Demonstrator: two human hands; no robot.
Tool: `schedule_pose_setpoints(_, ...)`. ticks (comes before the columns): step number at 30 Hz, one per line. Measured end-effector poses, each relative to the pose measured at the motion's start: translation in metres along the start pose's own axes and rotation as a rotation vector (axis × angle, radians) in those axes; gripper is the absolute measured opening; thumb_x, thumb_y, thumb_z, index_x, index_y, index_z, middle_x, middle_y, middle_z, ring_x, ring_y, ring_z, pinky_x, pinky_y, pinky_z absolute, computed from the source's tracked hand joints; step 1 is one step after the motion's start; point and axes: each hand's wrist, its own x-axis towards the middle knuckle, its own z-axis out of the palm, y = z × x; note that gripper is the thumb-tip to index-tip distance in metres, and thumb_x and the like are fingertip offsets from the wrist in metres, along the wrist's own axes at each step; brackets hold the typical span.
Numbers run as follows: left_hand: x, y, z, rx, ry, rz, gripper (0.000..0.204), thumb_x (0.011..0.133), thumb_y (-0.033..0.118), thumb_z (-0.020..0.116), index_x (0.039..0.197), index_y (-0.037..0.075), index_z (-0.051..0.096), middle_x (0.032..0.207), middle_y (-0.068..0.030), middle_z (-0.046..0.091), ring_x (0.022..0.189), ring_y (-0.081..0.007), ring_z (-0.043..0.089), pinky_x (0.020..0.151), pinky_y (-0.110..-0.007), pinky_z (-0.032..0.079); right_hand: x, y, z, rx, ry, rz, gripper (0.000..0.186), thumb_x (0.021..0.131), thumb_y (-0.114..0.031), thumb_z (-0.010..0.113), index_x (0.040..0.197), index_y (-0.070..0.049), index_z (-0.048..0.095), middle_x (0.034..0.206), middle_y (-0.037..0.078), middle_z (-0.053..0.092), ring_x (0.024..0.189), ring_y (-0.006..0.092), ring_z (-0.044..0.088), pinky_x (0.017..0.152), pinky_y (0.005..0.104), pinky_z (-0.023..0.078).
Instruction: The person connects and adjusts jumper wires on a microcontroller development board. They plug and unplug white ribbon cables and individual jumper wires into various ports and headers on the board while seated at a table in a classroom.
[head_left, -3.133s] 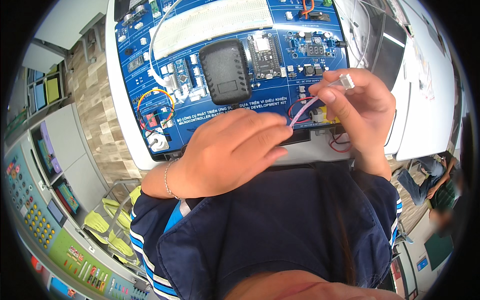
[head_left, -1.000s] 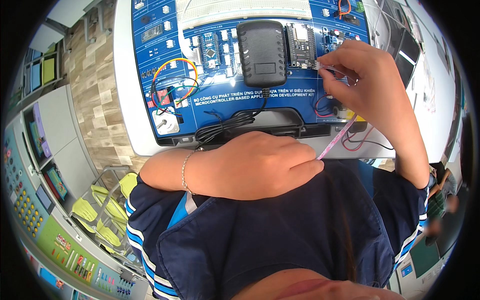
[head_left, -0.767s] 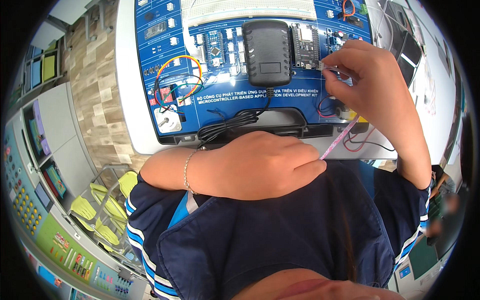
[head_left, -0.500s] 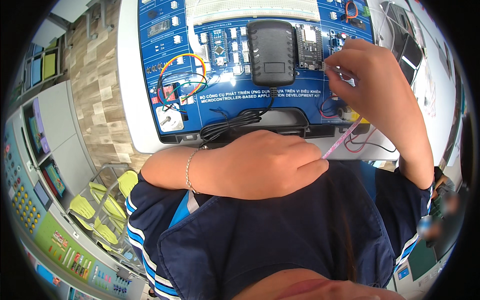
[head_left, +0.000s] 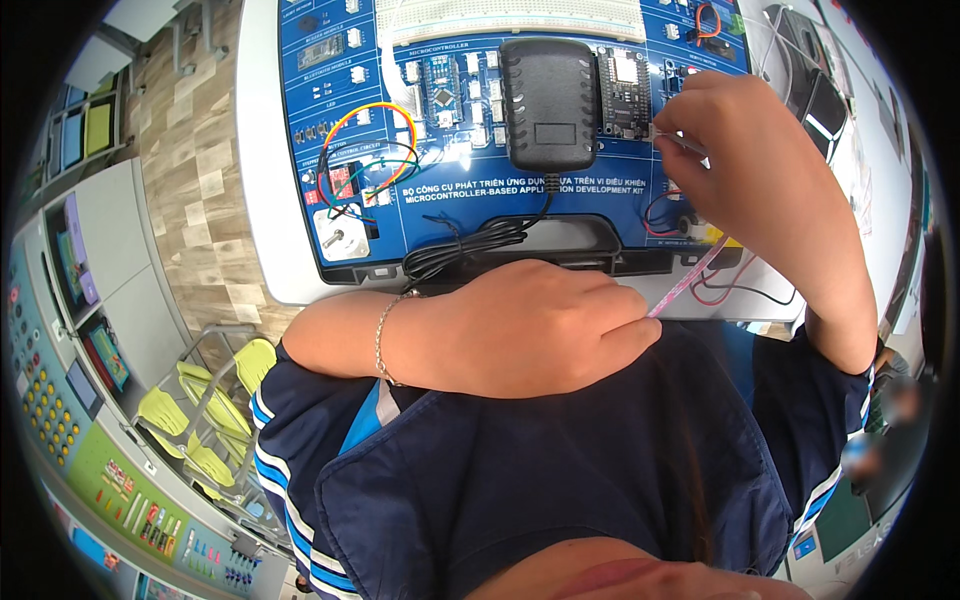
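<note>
My left hand (head_left: 520, 330) is curled closed round a pink-and-white ribbon cable (head_left: 688, 278) at the front edge of the blue electronics kit (head_left: 460, 170). My right hand (head_left: 750, 160) pinches a small white connector (head_left: 655, 130) on that cable, at the lower right corner of the black microcontroller board (head_left: 623, 90); whether it is seated or only touching, I cannot tell. A black power adapter (head_left: 550, 100) lies just left of that board, with its coiled black cord (head_left: 450, 245) above my left hand.
A white breadboard (head_left: 510, 20) spans the kit's back. Coloured jumper wires (head_left: 365, 110) loop on its left. A dark device (head_left: 820, 90) lies on the white table at right. Lime chairs (head_left: 185, 425) stand at lower left; blurred people (head_left: 890, 400) are at the right edge.
Since three seconds ago, my right hand has carried the connector up to the microcontroller board and my left hand has drawn lower, fingers curled on the cable. Over the last second both barely move.
</note>
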Motion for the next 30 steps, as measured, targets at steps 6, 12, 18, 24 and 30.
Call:
schedule_pose_setpoints(6, 0.000, 0.000, 0.000, 0.011, 0.001, 0.007, 0.024, 0.084, 0.007, 0.073, 0.106, -0.001, 0.072, 0.093, -0.0075, 0.066, 0.072, -0.0180, 0.067, 0.053, -0.028, 0.055, 0.004, 0.002, 0.001, -0.022, -0.038, 0.038, 0.010, 0.079, 0.002, 0.074, 0.089, 0.005, 0.072, 0.080, 0.017, 0.066, 0.073, 0.0338, 0.067, 0.065, 0.0402, 0.052)
schedule_pose_setpoints(12, 0.000, -0.001, 0.003, 0.014, 0.034, 0.001, 0.018, 0.084, 0.008, 0.070, 0.100, 0.000, 0.069, 0.087, -0.0068, 0.061, 0.069, -0.0180, 0.065, 0.051, -0.030, 0.054, 0.007, 0.000, -0.006, 0.006, -0.105, 0.062, 0.011, 0.078, 0.002, 0.075, 0.088, 0.004, 0.073, 0.079, 0.015, 0.066, 0.072, 0.0312, 0.067, 0.064, 0.0374, 0.052)
schedule_pose_setpoints(18, 0.001, -0.003, 0.004, 0.017, 0.066, 0.007, 0.014, 0.085, 0.010, 0.068, 0.095, 0.001, 0.067, 0.081, -0.0064, 0.056, 0.066, -0.0185, 0.063, 0.050, -0.031, 0.053, 0.002, 0.003, -0.001, 0.136, 0.024, 0.087, 0.012, 0.078, 0.002, 0.076, 0.090, 0.004, 0.073, 0.081, 0.013, 0.068, 0.071, 0.0234, 0.069, 0.064, 0.0328, 0.054)
schedule_pose_setpoints(24, 0.001, -0.002, -0.002, 0.029, -0.001, -0.012, 0.024, 0.085, 0.009, 0.073, 0.107, 0.000, 0.073, 0.094, -0.0068, 0.066, 0.071, -0.0184, 0.066, 0.052, -0.030, 0.055, 0.002, 0.000, 0.000, 0.061, -0.019, 0.094, 0.011, 0.079, 0.002, 0.075, 0.089, 0.005, 0.074, 0.082, 0.014, 0.069, 0.073, 0.0265, 0.070, 0.065, 0.0336, 0.054)
schedule_pose_setpoints(30, 0.000, -0.004, 0.002, -0.097, 0.063, 0.007, 0.024, 0.086, 0.009, 0.074, 0.108, 0.004, 0.073, 0.096, -0.0070, 0.068, 0.074, -0.0193, 0.067, 0.058, -0.031, 0.056, 0.001, -0.002, -0.001, -0.010, -0.050, 0.121, 0.009, 0.078, 0.001, 0.075, 0.086, 0.005, 0.073, 0.080, 0.014, 0.069, 0.072, 0.0270, 0.069, 0.064, 0.0356, 0.053)
